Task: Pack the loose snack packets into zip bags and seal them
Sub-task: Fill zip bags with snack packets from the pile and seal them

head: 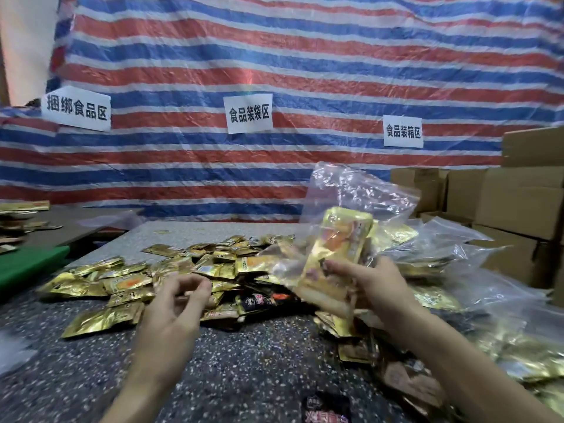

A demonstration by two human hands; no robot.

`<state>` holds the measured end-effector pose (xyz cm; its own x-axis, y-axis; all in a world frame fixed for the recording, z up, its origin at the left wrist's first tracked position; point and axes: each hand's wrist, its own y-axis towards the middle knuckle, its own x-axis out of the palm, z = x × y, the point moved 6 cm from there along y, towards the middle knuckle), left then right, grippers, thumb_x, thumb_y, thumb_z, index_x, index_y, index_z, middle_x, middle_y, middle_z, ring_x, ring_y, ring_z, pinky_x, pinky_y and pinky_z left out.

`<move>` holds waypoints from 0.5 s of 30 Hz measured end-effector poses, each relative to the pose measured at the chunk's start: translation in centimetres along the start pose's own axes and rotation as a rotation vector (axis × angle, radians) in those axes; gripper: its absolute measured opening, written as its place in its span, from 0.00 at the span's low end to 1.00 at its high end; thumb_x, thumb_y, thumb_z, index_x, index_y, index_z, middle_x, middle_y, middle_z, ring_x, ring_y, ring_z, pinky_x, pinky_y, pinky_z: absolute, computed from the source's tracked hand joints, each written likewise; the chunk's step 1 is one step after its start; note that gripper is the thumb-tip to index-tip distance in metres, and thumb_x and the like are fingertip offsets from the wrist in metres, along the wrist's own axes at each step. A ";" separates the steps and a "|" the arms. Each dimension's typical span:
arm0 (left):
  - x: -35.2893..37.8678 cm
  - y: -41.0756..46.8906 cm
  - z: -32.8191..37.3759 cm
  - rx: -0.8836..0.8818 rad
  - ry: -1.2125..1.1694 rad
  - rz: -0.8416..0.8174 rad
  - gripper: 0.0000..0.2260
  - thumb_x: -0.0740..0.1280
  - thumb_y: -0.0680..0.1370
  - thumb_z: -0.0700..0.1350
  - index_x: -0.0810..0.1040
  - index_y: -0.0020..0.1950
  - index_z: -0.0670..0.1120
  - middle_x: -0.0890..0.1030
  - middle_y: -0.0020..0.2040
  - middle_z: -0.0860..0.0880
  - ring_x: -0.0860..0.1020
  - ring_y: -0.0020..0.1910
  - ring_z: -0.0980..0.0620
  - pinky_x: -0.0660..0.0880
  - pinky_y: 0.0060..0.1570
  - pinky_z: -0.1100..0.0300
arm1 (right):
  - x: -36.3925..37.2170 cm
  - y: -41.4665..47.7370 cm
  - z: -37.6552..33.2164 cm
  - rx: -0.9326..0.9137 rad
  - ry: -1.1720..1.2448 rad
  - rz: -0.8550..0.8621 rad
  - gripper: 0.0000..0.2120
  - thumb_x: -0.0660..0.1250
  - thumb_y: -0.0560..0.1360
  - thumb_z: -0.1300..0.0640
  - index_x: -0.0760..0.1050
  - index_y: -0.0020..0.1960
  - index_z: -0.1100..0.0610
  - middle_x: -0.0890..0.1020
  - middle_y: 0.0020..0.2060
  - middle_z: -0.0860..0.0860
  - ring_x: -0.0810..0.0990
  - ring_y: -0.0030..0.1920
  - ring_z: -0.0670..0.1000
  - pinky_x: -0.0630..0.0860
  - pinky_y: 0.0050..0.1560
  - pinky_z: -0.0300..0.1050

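Note:
A heap of loose gold foil snack packets (pixel 128 279) covers the middle of the speckled table (pixel 244 361), with a few dark packets (pixel 259 300) among them. My right hand (pixel 369 285) grips a clear zip bag (pixel 360 196) held upright, and gold packets (pixel 341 239) show through its plastic. My left hand (pixel 177 303) hovers over the heap with fingers loosely curled and nothing visibly in them. More filled clear bags (pixel 451 254) lie at the right.
Cardboard boxes (pixel 503 196) are stacked at the back right. A striped tarp (pixel 274 71) with three paper signs hangs behind. A green mat (pixel 27 264) and more packets lie at the left. A dark packet (pixel 325 407) sits near the front edge.

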<state>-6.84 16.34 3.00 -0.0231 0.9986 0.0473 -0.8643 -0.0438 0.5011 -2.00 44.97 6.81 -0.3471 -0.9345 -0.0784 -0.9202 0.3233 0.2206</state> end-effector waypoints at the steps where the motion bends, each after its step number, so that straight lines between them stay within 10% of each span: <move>1: 0.3 -0.1 -0.4 -0.010 0.028 -0.016 0.07 0.66 0.76 0.52 0.79 0.50 0.52 0.83 0.43 0.59 0.82 0.46 0.54 0.74 0.45 0.59 | -1.8 1.4 -1.0 -0.007 0.001 0.108 0.37 0.82 0.61 0.48 0.73 0.63 0.62 0.86 0.49 0.60 0.86 0.48 0.64 0.84 0.46 0.63; 8: 1.6 -1.0 -1.4 -0.005 0.211 -0.135 0.04 0.69 0.78 0.48 0.79 0.46 0.57 0.83 0.45 0.49 0.81 0.44 0.52 0.76 0.39 0.59 | -11.2 7.5 -3.3 -0.049 -0.648 0.575 0.26 0.74 0.70 0.36 0.74 0.39 0.60 0.81 0.41 0.59 0.80 0.45 0.61 0.77 0.42 0.54; 11: 2.1 -1.4 -1.2 0.024 0.228 -0.161 0.06 0.69 0.77 0.48 0.79 0.44 0.60 0.82 0.44 0.49 0.81 0.41 0.53 0.76 0.34 0.63 | -12.0 8.0 0.4 0.136 -0.915 0.599 0.29 0.71 0.71 0.34 0.75 0.45 0.62 0.72 0.67 0.64 0.70 0.67 0.64 0.70 0.63 0.58; 15: 2.5 -1.7 -1.1 0.041 0.238 -0.202 0.06 0.69 0.77 0.48 0.78 0.44 0.60 0.82 0.45 0.54 0.81 0.43 0.56 0.76 0.36 0.61 | -12.7 7.5 0.7 0.172 -0.869 0.712 0.46 0.69 0.71 0.31 0.67 0.69 0.69 0.65 0.72 0.68 0.70 0.67 0.66 0.73 0.57 0.55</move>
<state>-5.94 18.95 1.32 0.0264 0.9659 -0.2577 -0.8423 0.1603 0.5147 -4.63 59.40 8.83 -0.7471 -0.1323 -0.6514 -0.4532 0.8182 0.3536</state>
